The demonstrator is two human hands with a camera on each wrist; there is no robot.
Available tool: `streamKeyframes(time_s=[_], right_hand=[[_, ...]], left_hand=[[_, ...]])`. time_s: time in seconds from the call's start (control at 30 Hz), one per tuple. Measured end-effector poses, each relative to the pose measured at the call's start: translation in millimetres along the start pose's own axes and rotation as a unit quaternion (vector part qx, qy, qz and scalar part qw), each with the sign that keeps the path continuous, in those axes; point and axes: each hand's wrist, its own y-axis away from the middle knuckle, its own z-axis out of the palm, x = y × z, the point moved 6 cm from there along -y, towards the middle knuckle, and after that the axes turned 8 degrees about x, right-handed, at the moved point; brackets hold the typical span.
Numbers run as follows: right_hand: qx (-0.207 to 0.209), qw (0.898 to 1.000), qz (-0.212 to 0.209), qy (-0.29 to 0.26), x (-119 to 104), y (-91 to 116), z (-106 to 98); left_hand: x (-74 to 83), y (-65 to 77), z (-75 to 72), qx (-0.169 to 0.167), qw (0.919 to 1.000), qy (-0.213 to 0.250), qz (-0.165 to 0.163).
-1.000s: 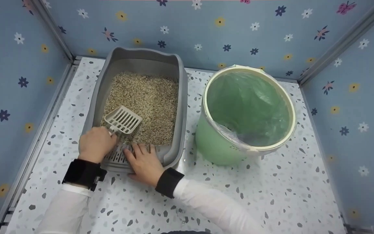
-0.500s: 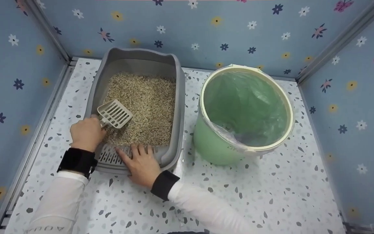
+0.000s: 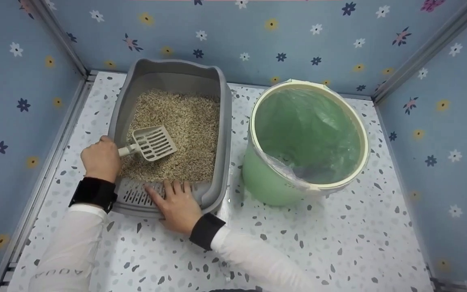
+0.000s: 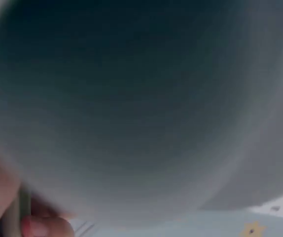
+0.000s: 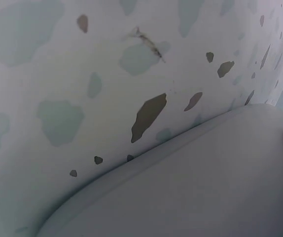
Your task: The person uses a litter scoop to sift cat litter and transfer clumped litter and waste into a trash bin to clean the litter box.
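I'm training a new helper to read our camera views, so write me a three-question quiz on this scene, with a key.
1. Multiple choice: which hand holds the scoop? A) left; B) right; C) neither.
2. True or false: in the head view, the green bin stands to the right of the grey tray.
3. Fill in one word: the right hand rests on the ____ panel at the tray's near end.

Key:
1. A: the left hand grips its handle.
2. True.
3. Slotted.
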Motion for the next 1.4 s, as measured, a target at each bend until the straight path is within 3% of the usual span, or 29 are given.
streamKeyframes(time_s=[0.2,0.67,1.03,1.27,1.4], right_hand=[[-0.003,1.000,-0.006,-0.007,1,0,0],[0.019,0.998,-0.059,-0.033,7,8,-4],[-0.006,0.995,-0.085,-0.059,24,19,-1],[-0.028,0.992,-0.103,-0.068,39,28,0],[-0.020,0.990,-0.119,-0.071,46,33,-1]], left_hand=[[-5.3,3.1,7.0,-0.022,0.9996,0.015,-0.004],[-7.0,17.1,9.1,0.022,0.9985,0.044,-0.022],[2.1,36.1,10.7,0.017,0.9963,0.052,-0.066],[12.8,49.3,9.0,0.041,0.9936,0.052,-0.092],[18.9,56.2,9.8,0.040,0.9923,0.054,-0.104]])
